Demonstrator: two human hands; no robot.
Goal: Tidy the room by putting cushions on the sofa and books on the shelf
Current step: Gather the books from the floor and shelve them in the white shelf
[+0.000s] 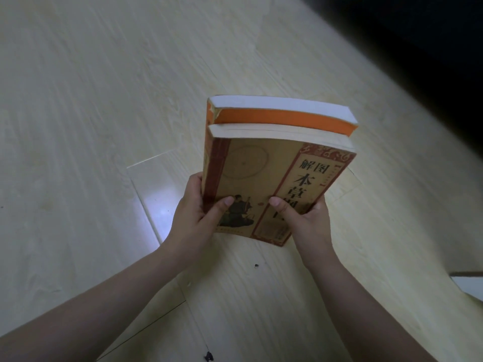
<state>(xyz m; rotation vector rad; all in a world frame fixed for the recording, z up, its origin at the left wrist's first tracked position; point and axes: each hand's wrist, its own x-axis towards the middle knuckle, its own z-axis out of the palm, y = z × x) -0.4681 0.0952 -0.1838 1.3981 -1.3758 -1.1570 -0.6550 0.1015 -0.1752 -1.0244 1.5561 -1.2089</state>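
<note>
Now the two stacked books (261,163) hang over the floor (104,100), clamped at their near end; left hand (194,218) on the spine side, right hand (305,223) opposite, thumbs on the cover (fingers (196,181) curled beneath); long axis points straight away, both hands equally near.

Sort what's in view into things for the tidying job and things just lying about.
Job: tan book, orange book behind it, gripped by left hand and right hand.
Lying about: dark specks on the floor; a pale object at the right edge, unidentifiable.
</note>
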